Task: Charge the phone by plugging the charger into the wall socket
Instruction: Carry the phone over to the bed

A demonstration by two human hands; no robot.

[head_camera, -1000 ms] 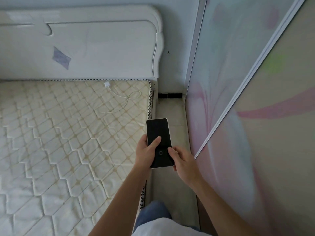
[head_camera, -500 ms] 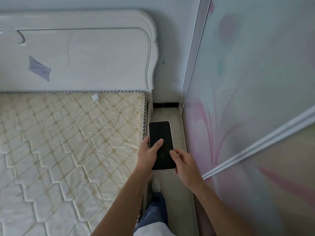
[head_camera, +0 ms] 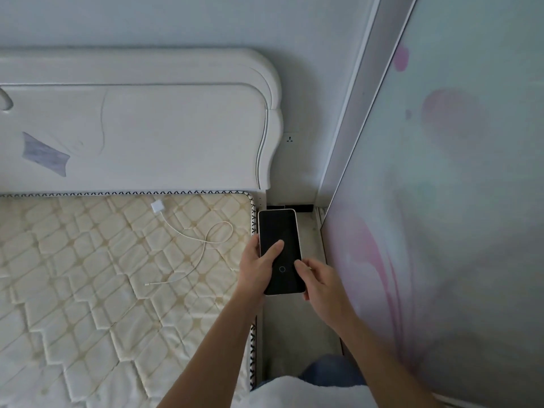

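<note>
A phone (head_camera: 278,231) with a dark screen and pale rim is held upright over the gap beside the bed. My left hand (head_camera: 256,270) grips its left edge, thumb lying across the screen. My right hand (head_camera: 319,282) touches its lower right edge with the fingertips. A white charger block (head_camera: 157,206) lies on the mattress near the headboard, its white cable (head_camera: 206,240) looping toward the right and ending loose at the lower left. A white wall socket (head_camera: 290,139) sits on the wall just right of the headboard.
A quilted cream mattress (head_camera: 88,290) fills the left. A white headboard (head_camera: 141,128) stands behind it. A narrow floor strip (head_camera: 294,325) runs between the bed and a flower-patterned wardrobe door (head_camera: 441,231) on the right.
The view has moved closer to the headboard and socket. Both hands still hold the phone the same way; the charger and cable have not moved on the mattress.
</note>
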